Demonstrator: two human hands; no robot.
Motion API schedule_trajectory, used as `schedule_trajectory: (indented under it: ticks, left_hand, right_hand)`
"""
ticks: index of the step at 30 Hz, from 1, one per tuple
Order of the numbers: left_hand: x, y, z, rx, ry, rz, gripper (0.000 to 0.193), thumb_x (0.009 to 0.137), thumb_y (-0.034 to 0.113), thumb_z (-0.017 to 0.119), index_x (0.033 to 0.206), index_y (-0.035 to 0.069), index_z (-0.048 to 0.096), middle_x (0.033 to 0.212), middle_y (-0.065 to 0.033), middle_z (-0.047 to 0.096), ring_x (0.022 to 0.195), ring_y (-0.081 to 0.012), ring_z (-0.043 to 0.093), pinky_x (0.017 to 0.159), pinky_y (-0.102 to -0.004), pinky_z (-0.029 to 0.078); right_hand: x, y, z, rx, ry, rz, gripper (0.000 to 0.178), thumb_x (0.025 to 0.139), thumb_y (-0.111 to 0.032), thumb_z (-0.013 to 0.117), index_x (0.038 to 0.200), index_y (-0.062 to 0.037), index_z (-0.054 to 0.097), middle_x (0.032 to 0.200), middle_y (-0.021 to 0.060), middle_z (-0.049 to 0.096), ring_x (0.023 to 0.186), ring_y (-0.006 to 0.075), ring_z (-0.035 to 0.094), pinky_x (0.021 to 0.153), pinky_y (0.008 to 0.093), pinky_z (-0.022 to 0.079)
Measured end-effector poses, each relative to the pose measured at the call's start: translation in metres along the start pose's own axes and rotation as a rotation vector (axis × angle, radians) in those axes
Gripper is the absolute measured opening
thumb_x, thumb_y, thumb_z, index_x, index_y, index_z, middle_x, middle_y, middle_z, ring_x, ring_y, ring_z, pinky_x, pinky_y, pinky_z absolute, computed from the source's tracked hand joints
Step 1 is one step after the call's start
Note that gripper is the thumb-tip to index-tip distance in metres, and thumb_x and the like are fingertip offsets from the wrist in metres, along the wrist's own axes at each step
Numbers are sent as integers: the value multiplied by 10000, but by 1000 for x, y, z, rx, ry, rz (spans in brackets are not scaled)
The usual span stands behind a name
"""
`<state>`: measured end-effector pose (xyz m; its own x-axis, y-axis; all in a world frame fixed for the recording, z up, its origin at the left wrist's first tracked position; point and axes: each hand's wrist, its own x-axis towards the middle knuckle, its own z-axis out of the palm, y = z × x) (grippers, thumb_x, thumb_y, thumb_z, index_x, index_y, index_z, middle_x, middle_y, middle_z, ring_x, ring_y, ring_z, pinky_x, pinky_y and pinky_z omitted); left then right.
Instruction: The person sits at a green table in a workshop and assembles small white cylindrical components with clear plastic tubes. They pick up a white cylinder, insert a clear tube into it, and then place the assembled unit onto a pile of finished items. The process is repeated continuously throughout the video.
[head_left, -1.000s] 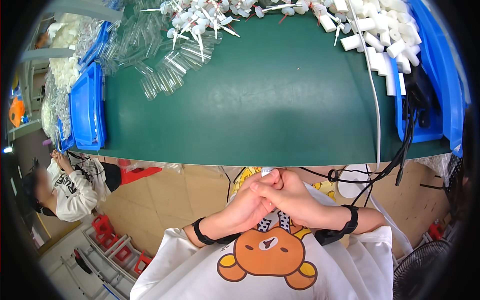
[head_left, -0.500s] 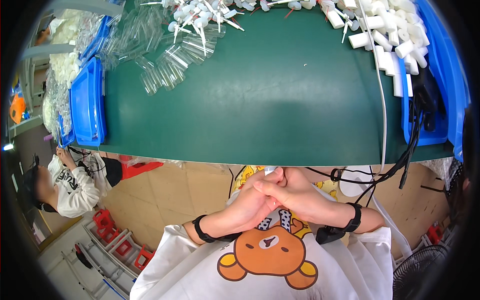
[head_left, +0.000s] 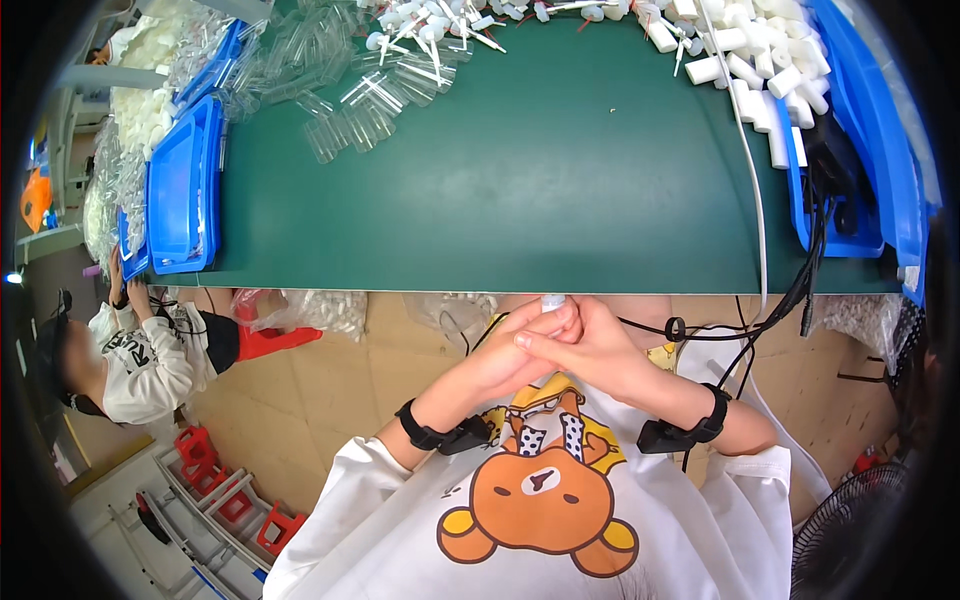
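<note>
My left hand (head_left: 507, 350) and my right hand (head_left: 605, 350) are pressed together just below the table's front edge, both with fingers closed. Between them they grip a small whitish cylindrical piece (head_left: 553, 301). Only its pale end pokes out past the fingers on the table side, and the palms hide the rest. The right thumb lies across the left hand. A black strap (head_left: 425, 430) circles my left wrist, and another black strap (head_left: 710, 415) my right.
Clear tubes (head_left: 345, 130) and white pump-like parts with thin stems (head_left: 430, 30) lie along the far green tabletop (head_left: 480, 210). White cylinders (head_left: 765, 60) heap at far right beside blue bins (head_left: 875, 130). Blue trays (head_left: 180, 195) stand left. Black cables (head_left: 800, 290) hang at right. A person (head_left: 140, 350) sits left.
My clasped hands have shifted slightly up in the picture, and more of the whitish piece's end shows. The tabletop sits higher in view. The person at left has raised their hands toward the table.
</note>
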<state>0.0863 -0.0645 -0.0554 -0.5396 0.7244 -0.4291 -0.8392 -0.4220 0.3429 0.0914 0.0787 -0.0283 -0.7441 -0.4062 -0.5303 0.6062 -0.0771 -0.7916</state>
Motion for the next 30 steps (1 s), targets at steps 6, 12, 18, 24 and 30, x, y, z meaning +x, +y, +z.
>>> schedule_trajectory:
  ticks: [6, 12, 18, 24, 30]
  left_hand:
    - [-19, 10, 16, -86, -191, 20, 160, 916, 214, 480, 865, 70, 430, 731, -8, 411, 650, -108, 409, 595, -257, 350]
    - [-22, 32, 57, -190, -527, -43, 254, 915, 245, 452, 717, 94, 398, 564, 9, 357, 475, -86, 343, 458, -240, 288]
    - [-13, 37, 70, -251, -468, -195, 389, 925, 315, 377, 604, 97, 350, 495, 23, 318, 424, -83, 292, 412, -238, 238]
    - [-20, 44, 84, -63, -336, -163, 358, 861, 310, 416, 566, 139, 309, 469, 38, 287, 398, -92, 242, 412, -265, 177]
    - [-16, 45, 78, -95, -399, -91, 353, 863, 302, 424, 573, 142, 303, 476, 46, 285, 408, -87, 220, 421, -261, 187]
  right_hand:
    - [-20, -9, 1, 152, -133, -114, 480, 867, -240, 598, 1215, 17, 390, 1111, 99, 523, 1035, 135, 501, 861, 280, 429]
    - [-40, -39, -2, 604, -358, 75, 468, 951, -357, 400, 1288, -32, 367, 1227, 92, 444, 1133, 163, 439, 932, 333, 385]
    - [-41, -21, 1, 759, -463, 216, 567, 926, -445, 390, 1289, -14, 337, 1105, 88, 509, 1010, 132, 481, 832, 275, 409]
    - [-44, -44, 11, 777, -411, 200, 420, 900, -450, 414, 891, -38, 495, 704, 12, 482, 587, 99, 462, 507, 219, 362]
    - [-39, -39, 9, 718, -370, 22, 579, 923, -472, 327, 1273, -15, 383, 1098, 88, 525, 984, 145, 495, 802, 274, 411]
